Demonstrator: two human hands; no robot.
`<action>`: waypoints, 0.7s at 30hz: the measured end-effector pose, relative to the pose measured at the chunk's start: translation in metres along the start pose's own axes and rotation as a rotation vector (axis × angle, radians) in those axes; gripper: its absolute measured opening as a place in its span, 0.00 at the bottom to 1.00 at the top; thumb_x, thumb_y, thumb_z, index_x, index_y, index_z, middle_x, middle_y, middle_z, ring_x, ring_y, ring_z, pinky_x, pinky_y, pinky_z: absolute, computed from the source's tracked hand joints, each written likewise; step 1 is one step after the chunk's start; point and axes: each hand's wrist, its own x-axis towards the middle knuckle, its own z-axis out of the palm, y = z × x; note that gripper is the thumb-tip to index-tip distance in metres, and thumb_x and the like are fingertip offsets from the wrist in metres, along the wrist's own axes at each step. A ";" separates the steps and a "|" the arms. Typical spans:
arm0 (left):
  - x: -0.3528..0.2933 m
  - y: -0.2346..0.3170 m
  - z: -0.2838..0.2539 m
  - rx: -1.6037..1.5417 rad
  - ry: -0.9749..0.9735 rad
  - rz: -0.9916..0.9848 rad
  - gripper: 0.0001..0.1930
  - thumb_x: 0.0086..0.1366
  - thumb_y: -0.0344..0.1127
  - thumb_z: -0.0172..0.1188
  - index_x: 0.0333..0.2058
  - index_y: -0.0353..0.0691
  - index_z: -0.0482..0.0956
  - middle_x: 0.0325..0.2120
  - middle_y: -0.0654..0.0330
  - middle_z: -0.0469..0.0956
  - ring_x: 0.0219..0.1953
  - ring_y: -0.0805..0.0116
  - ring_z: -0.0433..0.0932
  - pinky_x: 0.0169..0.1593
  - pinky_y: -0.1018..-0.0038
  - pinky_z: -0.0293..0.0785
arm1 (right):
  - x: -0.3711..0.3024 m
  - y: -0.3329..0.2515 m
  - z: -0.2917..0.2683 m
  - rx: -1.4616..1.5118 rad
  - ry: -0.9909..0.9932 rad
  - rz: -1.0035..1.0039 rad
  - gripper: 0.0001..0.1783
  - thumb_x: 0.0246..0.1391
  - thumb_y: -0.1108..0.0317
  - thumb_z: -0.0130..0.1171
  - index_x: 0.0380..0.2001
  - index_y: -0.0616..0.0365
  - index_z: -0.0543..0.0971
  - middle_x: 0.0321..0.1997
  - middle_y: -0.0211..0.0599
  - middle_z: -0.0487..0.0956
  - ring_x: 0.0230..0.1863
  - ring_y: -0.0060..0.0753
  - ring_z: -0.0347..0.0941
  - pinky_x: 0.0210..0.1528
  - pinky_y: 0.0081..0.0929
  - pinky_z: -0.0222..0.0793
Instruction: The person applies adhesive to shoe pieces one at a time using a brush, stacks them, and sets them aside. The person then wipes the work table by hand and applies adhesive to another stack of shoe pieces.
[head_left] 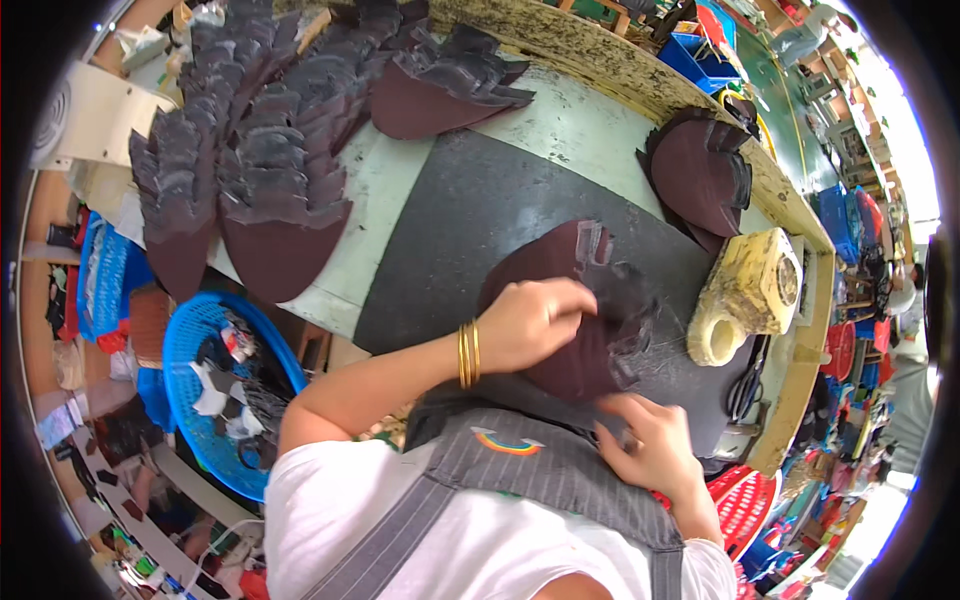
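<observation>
A dark maroon, curved fabric piece (pixel 560 352) with a ragged black edge on its right lies on the black work mat (pixel 420 215) in front of me. My left hand (pixel 545 318), with gold bangles at the wrist, is over this piece. Its fingers are curled together, and what they pinch, if anything, is hidden. By the piece's near right edge, my right hand (pixel 648 440) has its thumb and forefinger apart, with nothing visible held. Glossy black layers (pixel 632 305) show along the piece's right side.
Overlapping stacks of similar maroon pieces (pixel 280 250) cover the far left, with another pile (pixel 700 175) far right. A yellowed, crusted container (pixel 750 290) and black scissors (pixel 745 385) lie right, inside the raised table rim (pixel 800 215). A blue basket (pixel 185 440) of scraps stands left.
</observation>
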 end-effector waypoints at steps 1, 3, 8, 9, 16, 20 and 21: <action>0.005 0.007 -0.013 -0.411 0.011 -0.249 0.14 0.62 0.30 0.60 0.47 0.37 0.76 0.40 0.64 0.79 0.49 0.74 0.75 0.55 0.74 0.69 | 0.006 0.007 0.026 -0.086 0.005 0.045 0.09 0.46 0.68 0.62 0.31 0.61 0.79 0.30 0.45 0.81 0.28 0.48 0.79 0.32 0.39 0.75; 0.002 0.006 -0.036 -0.576 0.248 -0.222 0.12 0.64 0.28 0.57 0.46 0.32 0.76 0.36 0.67 0.78 0.40 0.80 0.73 0.46 0.79 0.70 | 0.016 0.020 0.038 -0.052 0.077 0.075 0.11 0.49 0.63 0.62 0.30 0.60 0.80 0.32 0.44 0.81 0.30 0.51 0.79 0.34 0.43 0.75; -0.005 0.009 -0.097 0.171 0.716 0.032 0.09 0.66 0.28 0.54 0.44 0.33 0.77 0.37 0.58 0.78 0.35 0.70 0.76 0.42 0.75 0.72 | -0.001 0.023 0.034 -0.034 0.122 0.071 0.07 0.47 0.65 0.64 0.25 0.58 0.79 0.26 0.39 0.80 0.25 0.46 0.78 0.29 0.38 0.74; 0.002 0.003 -0.108 0.412 0.726 0.102 0.09 0.65 0.26 0.53 0.43 0.33 0.77 0.40 0.53 0.78 0.40 0.57 0.79 0.45 0.70 0.73 | -0.005 0.024 0.031 -0.020 0.154 0.071 0.08 0.47 0.66 0.65 0.23 0.57 0.79 0.24 0.38 0.79 0.23 0.44 0.78 0.26 0.36 0.74; 0.053 -0.071 -0.126 1.291 0.572 0.135 0.20 0.63 0.43 0.61 0.50 0.39 0.74 0.52 0.52 0.74 0.54 0.47 0.72 0.55 0.56 0.70 | -0.019 0.061 -0.037 0.400 0.926 0.278 0.04 0.53 0.75 0.63 0.29 0.61 0.77 0.30 0.30 0.79 0.29 0.18 0.74 0.30 0.16 0.69; 0.035 -0.001 -0.028 0.717 -0.130 0.251 0.39 0.55 0.57 0.67 0.57 0.35 0.70 0.60 0.47 0.68 0.65 0.45 0.62 0.67 0.51 0.53 | -0.026 0.114 -0.050 0.437 0.999 0.544 0.07 0.59 0.72 0.61 0.38 0.65 0.79 0.32 0.34 0.82 0.32 0.21 0.79 0.33 0.18 0.75; 0.028 0.005 -0.008 0.616 -0.310 0.247 0.46 0.50 0.58 0.70 0.61 0.36 0.66 0.64 0.47 0.62 0.68 0.44 0.56 0.69 0.49 0.48 | -0.020 0.131 -0.040 0.471 1.021 0.505 0.08 0.59 0.70 0.62 0.37 0.65 0.79 0.31 0.34 0.82 0.31 0.21 0.79 0.30 0.17 0.74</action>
